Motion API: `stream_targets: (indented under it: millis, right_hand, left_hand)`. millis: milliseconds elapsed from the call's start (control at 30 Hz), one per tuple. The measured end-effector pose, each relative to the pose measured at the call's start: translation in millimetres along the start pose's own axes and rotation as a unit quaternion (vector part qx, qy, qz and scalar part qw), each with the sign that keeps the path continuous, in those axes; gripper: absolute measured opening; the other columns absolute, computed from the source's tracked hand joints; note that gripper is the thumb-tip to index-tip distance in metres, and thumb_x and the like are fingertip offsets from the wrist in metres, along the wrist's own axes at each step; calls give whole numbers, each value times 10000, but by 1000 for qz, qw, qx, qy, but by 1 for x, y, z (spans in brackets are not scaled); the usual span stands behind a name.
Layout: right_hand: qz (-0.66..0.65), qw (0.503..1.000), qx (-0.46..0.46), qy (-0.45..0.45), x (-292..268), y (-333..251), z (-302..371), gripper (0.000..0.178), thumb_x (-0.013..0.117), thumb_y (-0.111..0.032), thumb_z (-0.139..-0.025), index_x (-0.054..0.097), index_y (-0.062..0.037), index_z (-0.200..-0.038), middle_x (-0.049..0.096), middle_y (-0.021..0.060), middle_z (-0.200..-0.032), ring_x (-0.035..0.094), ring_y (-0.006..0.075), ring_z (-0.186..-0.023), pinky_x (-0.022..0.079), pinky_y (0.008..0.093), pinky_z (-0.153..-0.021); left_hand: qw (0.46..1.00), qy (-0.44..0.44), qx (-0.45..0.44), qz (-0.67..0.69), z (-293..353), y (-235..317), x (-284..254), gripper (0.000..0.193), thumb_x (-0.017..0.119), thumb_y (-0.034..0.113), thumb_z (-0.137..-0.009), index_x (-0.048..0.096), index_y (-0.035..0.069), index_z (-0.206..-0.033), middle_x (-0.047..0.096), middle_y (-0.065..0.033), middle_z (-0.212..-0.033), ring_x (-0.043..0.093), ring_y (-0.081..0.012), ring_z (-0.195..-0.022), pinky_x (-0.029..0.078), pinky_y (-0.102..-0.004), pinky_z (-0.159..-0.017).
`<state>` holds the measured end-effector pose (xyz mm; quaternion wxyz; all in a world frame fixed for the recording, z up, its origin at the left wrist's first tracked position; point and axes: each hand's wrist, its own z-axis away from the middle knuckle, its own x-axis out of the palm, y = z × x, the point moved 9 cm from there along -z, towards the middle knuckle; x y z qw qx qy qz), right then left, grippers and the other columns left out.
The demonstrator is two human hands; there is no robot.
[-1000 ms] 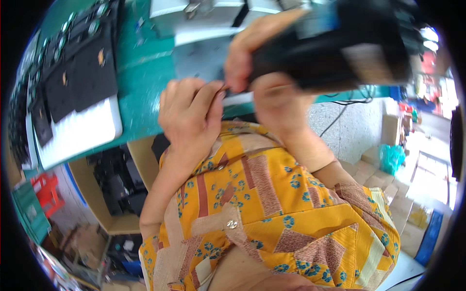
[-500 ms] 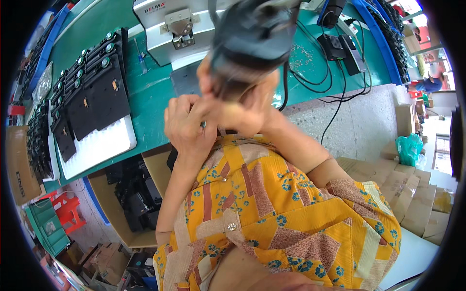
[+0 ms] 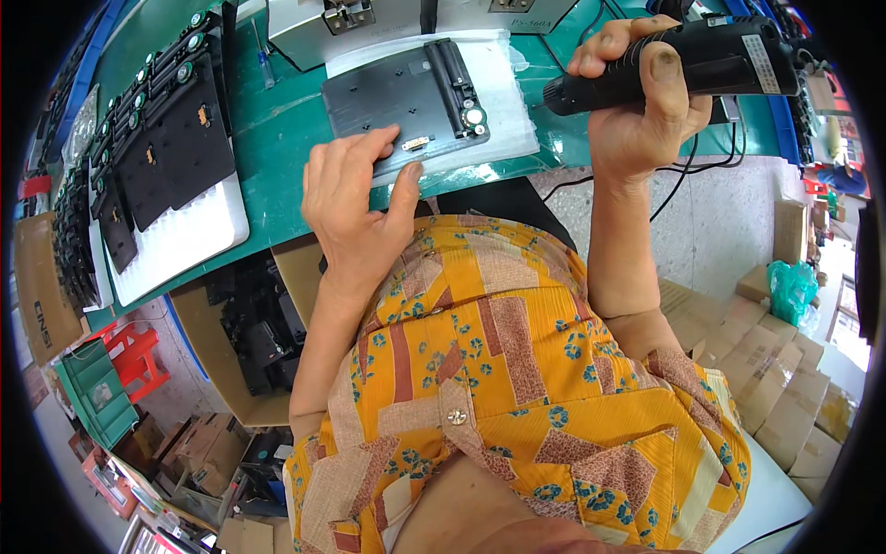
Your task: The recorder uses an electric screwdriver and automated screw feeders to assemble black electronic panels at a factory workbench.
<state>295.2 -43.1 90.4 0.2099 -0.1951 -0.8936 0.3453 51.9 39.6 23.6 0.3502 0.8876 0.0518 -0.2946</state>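
My right hand (image 3: 641, 120) is wrapped round a black electric screwdriver (image 3: 701, 66), held level over the table's right side, its tip toward the left. A flat black plastic panel (image 3: 383, 92) lies on a white sheet in front of me. Along the panel's right side runs a black bar with round metal parts, and a small metal connector (image 3: 415, 143) sits by its near edge. My left hand (image 3: 355, 189) is open over the panel's near left corner, thumb apart, fingertips at the panel by the connector. Whether the fingers press on it, I cannot tell.
Similar black panels (image 3: 175, 157) stand stacked on a white tray (image 3: 198, 231) to the left, beside a small screwdriver (image 3: 265, 66). White machines (image 3: 323, 37) stand at the back. Cables hang at the right table edge. An open carton (image 3: 198, 332) of black parts sits below.
My right hand has swung right with the electric screwdriver, away from the panel, which now shows. My left hand has parted from the right and opened at the panel's near edge.
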Motion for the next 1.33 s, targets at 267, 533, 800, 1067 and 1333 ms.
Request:
stream_targets:
  millis: [267,533,800,1067,1333]
  right_hand:
    - [-189,974,82,-91,11,-14,-1,561,614,-518,-932,627,-60,-1256,594,103,-1002,557,233,-847,440,420,-810]
    - [-306,931,147,-137,65,-28,8,749,743,-628,-783,623,-31,-1219,572,48,-979,533,163,-812,408,349,-769]
    - [-269,937,138,-174,89,-36,13,752,769,-634,-754,606,-47,-1194,572,34,-960,544,154,-787,421,333,-742]
    - [-228,943,124,-210,109,-48,17,757,793,-639,-729,591,-60,-1172,573,22,-944,554,145,-765,433,319,-717]
    - [-305,925,169,-152,105,-45,15,724,794,-619,-744,588,-66,-1165,590,43,-960,561,163,-799,419,333,-747]
  left_hand:
    - [998,23,-14,62,10,27,-22,189,776,-46,-759,723,29,-924,672,-71,-769,617,-195,-649,466,-295,-571]
    - [748,-122,-435,487,47,-5,38,179,746,17,-897,736,-39,-1066,748,-70,-877,664,-70,-698,520,-193,-611]
    - [727,-65,-389,561,47,-8,31,150,757,18,-889,736,-25,-1031,733,-57,-878,649,-54,-729,523,-185,-650]
    - [651,-93,-439,613,57,-5,33,73,668,-1,-908,681,-12,-978,660,-45,-787,558,-64,-656,383,-194,-534]
    - [575,-94,-449,677,63,-3,30,61,669,38,-888,672,20,-947,649,-44,-780,568,-101,-652,396,-212,-547]
